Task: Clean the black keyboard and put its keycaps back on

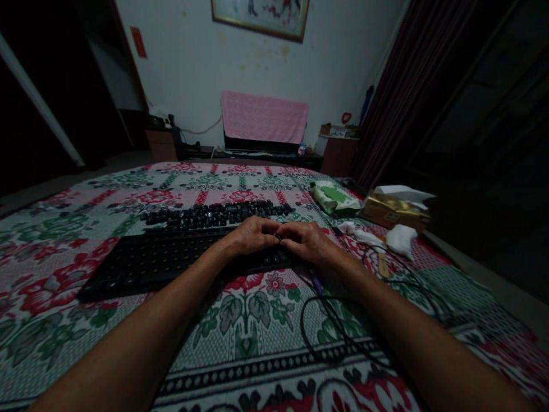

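Observation:
A black keyboard (150, 262) lies on the patterned cloth, most of its keycaps off and rows of bare sockets showing. Behind it, loose black keycaps (214, 215) are spread in a long band. Above the keyboard's right end, my left hand (254, 234) and my right hand (307, 240) meet fingertip to fingertip. Both are closed in a pinch on one small black keycap (279, 236), mostly hidden by the fingers. Some keys (274, 258) sit on the keyboard just below my hands.
A black cable (330, 315) with a purple part (316, 282) loops across the patterned cloth (244, 337) at right. Crumpled white tissues (401, 239), a green-white packet (334, 198) and a gold tissue box (392, 210) lie at right. A pink towel (265, 116) hangs by the far wall.

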Available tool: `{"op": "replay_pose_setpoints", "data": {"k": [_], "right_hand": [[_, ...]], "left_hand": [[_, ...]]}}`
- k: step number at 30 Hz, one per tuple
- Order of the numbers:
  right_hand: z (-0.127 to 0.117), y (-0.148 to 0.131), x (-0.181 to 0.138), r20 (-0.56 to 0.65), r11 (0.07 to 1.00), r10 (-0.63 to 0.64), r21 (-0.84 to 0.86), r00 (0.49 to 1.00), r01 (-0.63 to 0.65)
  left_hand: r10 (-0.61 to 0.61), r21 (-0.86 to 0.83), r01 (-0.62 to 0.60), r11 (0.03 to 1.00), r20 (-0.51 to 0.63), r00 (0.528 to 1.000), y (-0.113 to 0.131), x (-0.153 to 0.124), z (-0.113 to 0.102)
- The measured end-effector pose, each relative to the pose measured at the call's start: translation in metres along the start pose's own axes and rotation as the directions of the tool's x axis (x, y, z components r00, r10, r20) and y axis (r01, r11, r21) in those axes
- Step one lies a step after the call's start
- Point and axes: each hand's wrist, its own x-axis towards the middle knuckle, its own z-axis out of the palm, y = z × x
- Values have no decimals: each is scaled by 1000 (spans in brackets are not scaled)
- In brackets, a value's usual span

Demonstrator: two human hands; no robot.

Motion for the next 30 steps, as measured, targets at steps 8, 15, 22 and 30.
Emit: {"op": "replay_pose_setpoints", "data": {"k": [8, 15, 22, 30], "right_hand": [[-38, 20, -8, 174, 954, 287, 38, 942, -297], [-48, 30, -14, 211, 896, 379, 158, 901, -414], [-49, 29, -14, 284, 891, 378, 148, 881, -430], [-41, 21, -10, 365, 920, 305, 126, 880, -371]], "left_hand": [[-65, 226, 84, 970, -90, 994, -4, 1, 0], [-71, 306, 95, 947, -87, 994, -4, 1, 1], [-79, 343, 107, 933, -95, 992, -2, 1, 2], [-74, 336, 99, 937, -85, 994, 3, 0, 6]]}}
